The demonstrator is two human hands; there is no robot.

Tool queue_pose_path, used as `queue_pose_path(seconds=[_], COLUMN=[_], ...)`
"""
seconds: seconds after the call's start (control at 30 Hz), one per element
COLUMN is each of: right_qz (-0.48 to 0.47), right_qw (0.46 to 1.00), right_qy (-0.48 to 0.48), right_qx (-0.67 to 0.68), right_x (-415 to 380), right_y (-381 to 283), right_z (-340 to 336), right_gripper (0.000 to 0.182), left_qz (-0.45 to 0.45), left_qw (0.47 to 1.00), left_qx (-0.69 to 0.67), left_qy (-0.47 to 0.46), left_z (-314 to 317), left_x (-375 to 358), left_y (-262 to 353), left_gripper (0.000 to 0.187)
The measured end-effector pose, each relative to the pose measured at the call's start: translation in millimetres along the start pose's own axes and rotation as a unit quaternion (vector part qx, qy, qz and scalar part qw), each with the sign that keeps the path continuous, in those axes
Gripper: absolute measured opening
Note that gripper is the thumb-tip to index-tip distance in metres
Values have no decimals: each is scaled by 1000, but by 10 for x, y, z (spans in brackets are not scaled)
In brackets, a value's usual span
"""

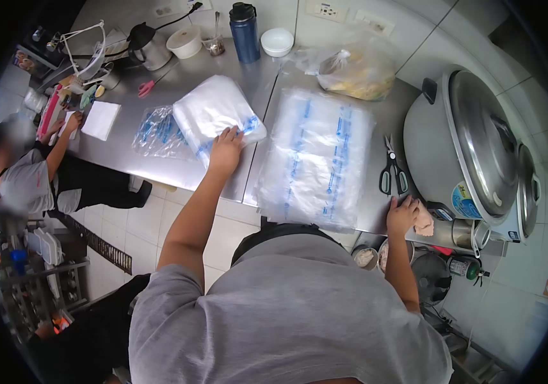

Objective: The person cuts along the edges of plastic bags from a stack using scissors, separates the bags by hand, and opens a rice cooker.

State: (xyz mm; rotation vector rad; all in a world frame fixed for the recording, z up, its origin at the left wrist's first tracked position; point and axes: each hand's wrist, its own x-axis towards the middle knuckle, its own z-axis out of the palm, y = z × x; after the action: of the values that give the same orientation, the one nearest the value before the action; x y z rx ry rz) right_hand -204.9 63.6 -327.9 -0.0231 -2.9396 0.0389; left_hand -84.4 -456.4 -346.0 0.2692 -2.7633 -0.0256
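Note:
My left hand (226,151) lies on the near edge of a thick stack of clear plastic bags (213,105) with blue print, its fingers stretched out. Directly in front of my body is a second, wider stack of clear plastic bags (315,160) with two blue printed bands. My right hand (402,216) rests at the counter's front edge with its fingers apart. Just beyond its fingertips lie black-handled scissors (392,169), blades pointing away from me. A crumpled tan cloth (423,219) sits against the right side of that hand.
A large lidded pot (443,141) stands at the right. Along the back are a knotted bag of yellowish contents (357,73), a white bowl (277,42), a blue bottle (244,35) and a kettle (149,48). A co-worker (37,166) handles papers at the far left.

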Motion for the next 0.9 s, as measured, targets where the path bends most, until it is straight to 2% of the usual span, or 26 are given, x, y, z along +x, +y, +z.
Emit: queue_pose_path(seconds=[0.1,0.2,0.3,0.33,0.4,0.43,0.5,0.57,0.6,0.63,0.67,0.7,0.8,0.87,0.9], right_qz=[-47,-81,-94,-96,-136,-155,-155,-150,-186,-220,-275,-350,-444,-542,-463], right_qw=[997,990,982,980,960,948,940,918,888,853,833,807,727,683,685], right_qy=[24,46,52,48,64,72,20,-24,-44,-61,-58,-13,43,31,-37], right_qx=[56,108,154,168,235,269,304,365,419,469,476,475,522,489,562], right_x=[1,-129,-158,-175,-174,-177,-180,-141,-132,-116,-98,-60,53,202,211], right_y=[241,262,-25,-156,-396,-547,-986,-1366,-1641,-1950,-2244,-2484,-3051,-3191,-3177], right_z=[130,70,-69,-122,-174,-217,-604,-804,-1013,-1297,-1671,-1948,-2506,-2599,-2665], right_gripper=[59,56,52,50,48,47,44,46,48,50,57,63,40,26,22], left_qz=[-150,-282,-361,-358,-339,-341,-337,-285,-255,-194,-130,-65,86,83,80], left_qw=[968,928,871,848,770,759,734,771,788,837,877,908,900,887,879], left_qx=[-193,-244,-301,-385,-536,-542,-551,-520,-507,-451,-393,-332,-363,-398,-415], left_qy=[-56,-8,-140,-70,71,117,209,231,238,242,245,248,225,219,219], left_z=[-221,-398,-509,-450,-305,-378,-702,-1158,-1425,-1734,-2066,-2334,-2826,-2999,-3076], left_x=[157,212,361,344,275,291,378,462,508,551,572,595,647,686,722], left_y=[-25,-27,-215,-274,-399,-447,-508,-447,-364,-221,-33,122,383,477,526], left_gripper=[33,30,28,26,21,19,15,11,9,9,10,10,17,22,24])
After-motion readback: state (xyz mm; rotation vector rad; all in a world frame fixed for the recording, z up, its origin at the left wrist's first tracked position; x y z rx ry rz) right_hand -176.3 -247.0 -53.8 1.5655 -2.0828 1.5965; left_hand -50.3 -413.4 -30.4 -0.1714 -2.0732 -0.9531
